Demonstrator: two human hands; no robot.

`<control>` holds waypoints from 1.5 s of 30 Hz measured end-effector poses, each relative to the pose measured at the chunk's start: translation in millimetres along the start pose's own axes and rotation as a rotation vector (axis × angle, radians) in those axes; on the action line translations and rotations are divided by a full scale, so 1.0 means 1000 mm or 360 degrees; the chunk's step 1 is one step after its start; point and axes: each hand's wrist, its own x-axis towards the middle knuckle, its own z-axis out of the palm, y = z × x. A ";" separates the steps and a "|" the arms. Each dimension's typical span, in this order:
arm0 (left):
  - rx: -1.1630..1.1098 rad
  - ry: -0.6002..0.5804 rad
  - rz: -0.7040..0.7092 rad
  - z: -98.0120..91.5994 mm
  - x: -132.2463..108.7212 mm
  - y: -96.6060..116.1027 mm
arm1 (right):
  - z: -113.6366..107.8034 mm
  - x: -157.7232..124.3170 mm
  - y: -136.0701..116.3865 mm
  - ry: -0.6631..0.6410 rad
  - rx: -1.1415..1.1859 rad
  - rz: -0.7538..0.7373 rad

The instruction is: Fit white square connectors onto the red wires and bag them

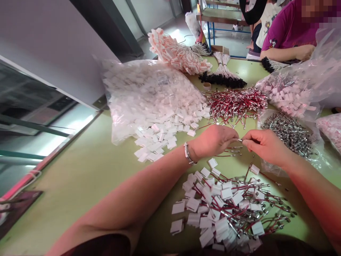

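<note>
My left hand (220, 138), with a metal band on the wrist, is closed in a pinch at the middle of the table. Facing it, my right hand (262, 144) pinches too, and the fingertips of both nearly meet at a small shiny metal piece (240, 140). Its exact kind is too small to make out. Below the left hand lie a few red wires (231, 153) with metal ends. Nearer to me spreads a heap of white plastic housings (226, 193) joined with red wires and metal-ended pieces.
A clear bag (149, 89) spills loose white housings (157, 138) at left. Behind my hands lies a pile of red wires (237, 103). At right are a bag of small metal parts (287, 133) and a bag of white pieces (291, 94). Wire bundles (223, 73) and a person (290, 32) are beyond.
</note>
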 end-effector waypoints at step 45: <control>-0.0374 0.0267 -0.1149 -0.033 -0.067 -0.018 | 0.042 0.021 -0.022 -0.0072 0.0188 0.0113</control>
